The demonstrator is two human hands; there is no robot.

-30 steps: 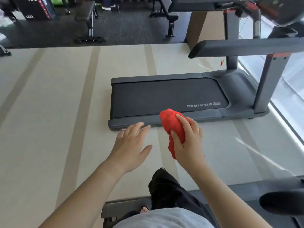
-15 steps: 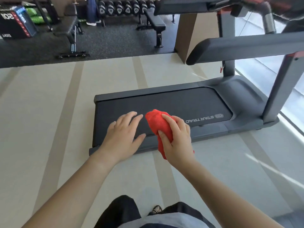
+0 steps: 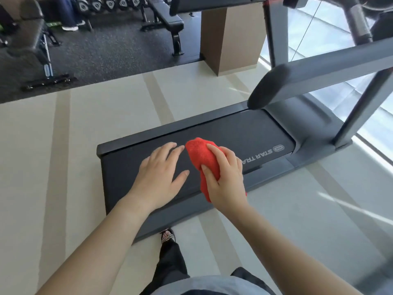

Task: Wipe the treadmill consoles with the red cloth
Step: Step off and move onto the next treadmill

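Note:
My right hand (image 3: 226,179) grips a bunched red cloth (image 3: 203,154), held in the air in front of me. My left hand (image 3: 158,175) hovers beside it with fingers spread and nothing in it. Below both hands lies the dark belt of a Star Trac treadmill (image 3: 234,133). Its grey handrail (image 3: 314,81) runs toward the upper right. The console is cut off at the top right edge, with only its underside and a curved grey grip (image 3: 359,24) showing.
A tan pillar (image 3: 229,37) stands behind the treadmill. Weight benches (image 3: 168,22) and a dumbbell rack (image 3: 110,4) sit on black matting at the back left. A window wall (image 3: 331,33) runs along the right. My foot (image 3: 168,236) is on the pale striped floor just behind the treadmill deck.
I have stepped closer to the treadmill and the view has lifted; its deck now lies right under my hands. Both hands keep their pose, the cloth still in my right hand.

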